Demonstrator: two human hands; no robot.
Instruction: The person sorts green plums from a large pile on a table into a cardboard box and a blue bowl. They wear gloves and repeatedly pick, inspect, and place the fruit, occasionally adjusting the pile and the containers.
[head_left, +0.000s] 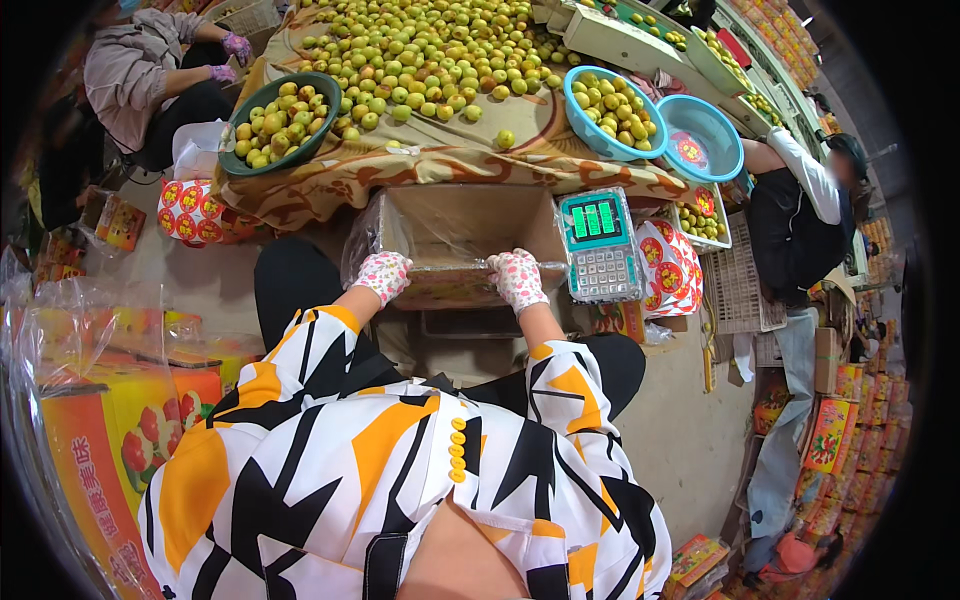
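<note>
Before me stands a cardboard box (472, 217) with its top open and a clear plastic liner (364, 236) folded over its rim. No fruit shows inside it. My left hand (384, 278), in a white glove with a pink print, grips the near rim at the left corner. Toward the right end of the same rim, my right hand (519, 280) in a matching glove has its fingers curled over the edge and the plastic. Just right of the box is a digital scale (600, 244) with a lit green display and a keypad.
Green-yellow jujubes (427, 60) cover the cloth-draped table (450, 165). A dark green basin (232, 154) and a blue basin (581, 135) hold more, beside another blue basin (724, 150). Sticker rolls (670, 270) sit by the scale. People (139, 82) sit at both sides; printed cartons (120, 420) stand left.
</note>
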